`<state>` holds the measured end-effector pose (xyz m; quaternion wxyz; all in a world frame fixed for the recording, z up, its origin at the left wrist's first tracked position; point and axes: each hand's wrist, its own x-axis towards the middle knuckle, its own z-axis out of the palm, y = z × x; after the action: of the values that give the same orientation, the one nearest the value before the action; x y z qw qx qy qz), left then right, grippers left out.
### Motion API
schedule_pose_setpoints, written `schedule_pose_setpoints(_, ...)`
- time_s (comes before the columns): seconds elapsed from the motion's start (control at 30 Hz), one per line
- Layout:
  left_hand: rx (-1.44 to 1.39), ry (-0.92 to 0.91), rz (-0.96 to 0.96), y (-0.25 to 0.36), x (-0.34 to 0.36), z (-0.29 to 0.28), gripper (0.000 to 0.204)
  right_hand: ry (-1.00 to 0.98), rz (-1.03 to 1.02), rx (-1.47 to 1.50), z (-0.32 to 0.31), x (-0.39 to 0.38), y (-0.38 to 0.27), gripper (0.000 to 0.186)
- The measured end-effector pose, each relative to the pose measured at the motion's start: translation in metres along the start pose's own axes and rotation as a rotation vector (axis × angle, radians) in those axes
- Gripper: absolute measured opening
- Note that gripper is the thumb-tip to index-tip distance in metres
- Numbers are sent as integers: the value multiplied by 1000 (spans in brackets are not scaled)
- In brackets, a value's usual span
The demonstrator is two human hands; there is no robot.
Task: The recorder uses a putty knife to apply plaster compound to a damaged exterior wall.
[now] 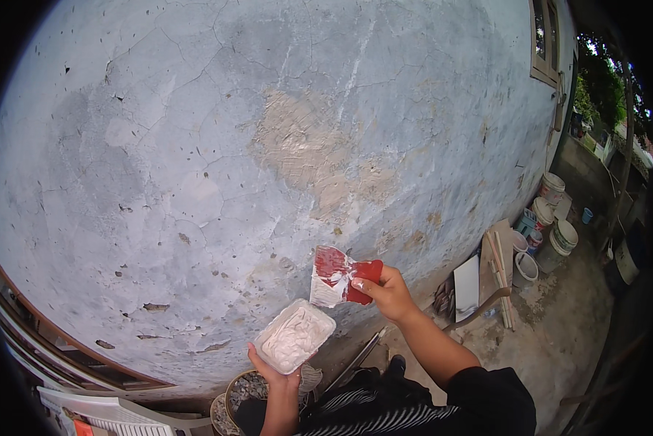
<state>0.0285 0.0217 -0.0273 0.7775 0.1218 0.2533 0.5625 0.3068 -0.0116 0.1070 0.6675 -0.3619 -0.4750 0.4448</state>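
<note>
With its fingers wrapped round the handle, my right hand [387, 293] holds a red putty knife [339, 272] whose broad blade is smeared with white paste. Below and to its left, my left hand [274, 372] supports a shallow white plastic tub [326, 320] from underneath. Pale, creamy putty [295, 336] lies in the tub, its surface ridged. The blade is just above the tub's upper edge, apart from the putty. Ahead stands a cracked, pale blue wall [195, 94], with a rough beige putty patch [305, 145] in its middle.
Buckets [563, 236] and tubs stand along the wall at the right, near a white board [467, 288] and wooden strips [500, 280]. A round container of gravel [246, 389] is by my left forearm. White slatted plastic [108, 414] lies lower left. A window [545, 40] is upper right.
</note>
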Motion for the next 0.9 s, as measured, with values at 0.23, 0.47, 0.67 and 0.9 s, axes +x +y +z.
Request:
schedule_pose_setpoints(0.23, -13, -41, 90, -5, -1, 26, 91, 87, 172, 306, 6, -10, 13, 23)
schedule_pose_setpoints(0.47, 38, -80, 66, -5, -18, 58, 89, 172, 145, 125, -3, -26, 13, 23)
schedule_pose_setpoints(0.67, 46, -78, 63, -10, -21, 63, 89, 201, 136, 55, -4, -35, 14, 20)
schedule_pose_setpoints(0.9, 61, -75, 53, -9, -25, 66, 88, 259, 66, 158, -9, -25, -6, 20)
